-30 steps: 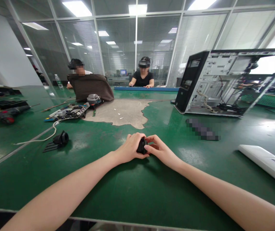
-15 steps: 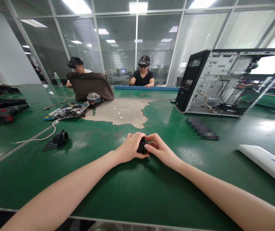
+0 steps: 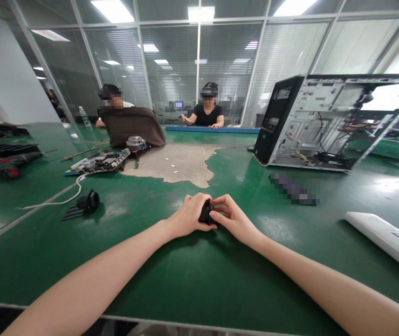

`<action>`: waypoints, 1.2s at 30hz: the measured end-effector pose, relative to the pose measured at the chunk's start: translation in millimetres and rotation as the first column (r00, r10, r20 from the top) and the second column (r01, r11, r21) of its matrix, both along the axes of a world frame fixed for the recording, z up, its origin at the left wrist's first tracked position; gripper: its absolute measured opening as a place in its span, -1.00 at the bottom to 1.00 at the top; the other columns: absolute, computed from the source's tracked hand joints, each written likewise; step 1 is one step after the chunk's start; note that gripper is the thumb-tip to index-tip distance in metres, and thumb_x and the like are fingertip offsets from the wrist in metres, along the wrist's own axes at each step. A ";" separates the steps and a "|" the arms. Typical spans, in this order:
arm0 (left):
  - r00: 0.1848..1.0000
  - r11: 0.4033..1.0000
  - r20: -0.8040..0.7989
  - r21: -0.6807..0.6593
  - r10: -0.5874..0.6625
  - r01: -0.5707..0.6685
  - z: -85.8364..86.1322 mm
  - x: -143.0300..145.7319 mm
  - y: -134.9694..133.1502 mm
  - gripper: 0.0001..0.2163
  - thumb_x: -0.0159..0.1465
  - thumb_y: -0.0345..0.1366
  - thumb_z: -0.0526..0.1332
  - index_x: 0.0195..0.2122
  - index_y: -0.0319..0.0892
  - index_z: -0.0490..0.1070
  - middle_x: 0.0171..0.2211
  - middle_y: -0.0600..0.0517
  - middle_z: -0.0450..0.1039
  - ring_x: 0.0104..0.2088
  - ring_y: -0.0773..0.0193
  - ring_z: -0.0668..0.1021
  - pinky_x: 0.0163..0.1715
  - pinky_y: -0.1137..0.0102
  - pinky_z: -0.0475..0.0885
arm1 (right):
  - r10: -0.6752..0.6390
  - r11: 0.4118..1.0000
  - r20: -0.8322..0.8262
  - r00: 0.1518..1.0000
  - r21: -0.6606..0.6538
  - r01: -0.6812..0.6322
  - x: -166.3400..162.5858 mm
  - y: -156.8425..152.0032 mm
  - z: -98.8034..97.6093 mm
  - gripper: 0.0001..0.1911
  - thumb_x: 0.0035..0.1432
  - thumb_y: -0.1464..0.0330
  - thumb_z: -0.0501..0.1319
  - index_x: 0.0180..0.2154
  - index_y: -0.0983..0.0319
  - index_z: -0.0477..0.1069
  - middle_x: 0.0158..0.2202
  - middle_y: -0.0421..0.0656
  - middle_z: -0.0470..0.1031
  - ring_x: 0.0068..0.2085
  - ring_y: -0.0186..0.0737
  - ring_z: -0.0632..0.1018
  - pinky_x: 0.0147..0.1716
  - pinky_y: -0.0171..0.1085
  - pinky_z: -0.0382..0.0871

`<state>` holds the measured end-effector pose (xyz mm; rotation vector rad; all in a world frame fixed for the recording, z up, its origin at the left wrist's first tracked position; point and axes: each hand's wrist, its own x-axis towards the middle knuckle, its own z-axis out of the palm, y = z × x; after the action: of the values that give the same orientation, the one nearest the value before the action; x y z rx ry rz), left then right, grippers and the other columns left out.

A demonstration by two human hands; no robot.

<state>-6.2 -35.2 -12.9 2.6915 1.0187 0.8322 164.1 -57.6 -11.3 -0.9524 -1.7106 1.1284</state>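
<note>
A small black blocky part (image 3: 205, 213) is held between my two hands, just over the green table (image 3: 199, 270). My left hand (image 3: 190, 213) wraps around it from the left, fingers behind and thumb at the near side. From the right, my right hand (image 3: 230, 213) pinches its edge with thumb and fingertips. Its exact kind I cannot make out, since the fingers cover much of it. To the left lies a black plastic piece (image 3: 89, 201) with a round collar and flat prongs.
An open computer case (image 3: 279, 121) stands at the right, with a white panel (image 3: 384, 238) nearer. Circuit boards (image 3: 98, 161), a white cable (image 3: 79, 184) and a power drill (image 3: 10, 165) lie left. A brown cloth-covered object (image 3: 129, 126) stands behind. Two people sit across the table.
My hands and the black part stay nearly in place. Across the table, a person's raised hand has shifted slightly to the left. The view has tilted very slightly.
</note>
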 end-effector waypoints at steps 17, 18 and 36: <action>1.000 1.000 0.013 -0.020 0.002 -0.002 2.5 -0.1 -1.0 -0.47 0.03 -0.06 0.24 -0.07 -0.14 0.04 -0.17 -0.01 0.27 -0.18 0.17 0.39 -0.18 0.28 0.16 | 0.023 1.000 0.003 1.000 -0.015 -0.023 0.0 -1.1 1.5 -0.78 0.04 0.34 0.16 -0.24 0.20 0.19 -0.21 -0.15 0.33 -0.16 -0.21 0.44 -0.23 -0.18 0.39; 1.000 1.000 0.010 -0.021 0.001 -0.001 2.8 -0.1 -1.1 -0.48 0.03 -0.07 0.24 -0.07 -0.14 0.05 -0.17 -0.01 0.27 -0.18 0.17 0.39 -0.18 0.28 0.16 | 0.046 0.999 0.005 0.999 -0.018 -0.046 0.6 -1.8 1.7 -0.79 0.04 0.34 0.16 -0.25 0.20 0.19 -0.22 -0.15 0.33 -0.17 -0.22 0.44 -0.23 -0.19 0.39; 1.000 0.999 0.002 -0.033 -0.004 0.004 3.2 -0.6 -0.6 -0.49 0.02 -0.08 0.25 -0.09 -0.13 0.06 -0.18 -0.01 0.27 -0.20 0.17 0.39 -0.20 0.28 0.16 | 0.102 0.995 -0.030 0.994 -0.004 -0.102 1.3 -3.4 2.6 -0.77 0.01 0.32 0.20 -0.30 0.19 0.18 -0.25 -0.19 0.33 -0.21 -0.27 0.44 -0.30 -0.27 0.37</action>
<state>-6.8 -35.8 -9.8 2.6641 1.0175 0.8104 165.5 -61.0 -8.7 -0.8555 -1.7492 1.2084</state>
